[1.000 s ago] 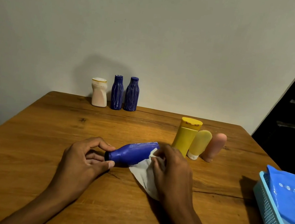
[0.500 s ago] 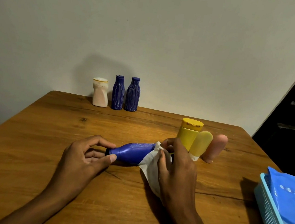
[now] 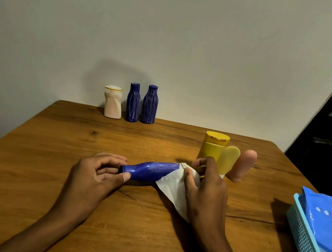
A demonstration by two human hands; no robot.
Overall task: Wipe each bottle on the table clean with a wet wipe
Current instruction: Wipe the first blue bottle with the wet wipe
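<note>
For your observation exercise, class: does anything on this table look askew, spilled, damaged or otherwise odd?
Nothing is spilled or visibly broken. Two things stand out: the pink tube and pale yellow tube lean to the right rather than standing straight, and the two standing blue bottles show whitish streaks down their sides.

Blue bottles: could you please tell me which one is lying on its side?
The blue bottle held between both hands; the other two blue bottles stand upright by the wall.

Blue bottle [image 3: 149, 170] lies sideways, white wet wipe [image 3: 176, 186] covering its base.
</note>
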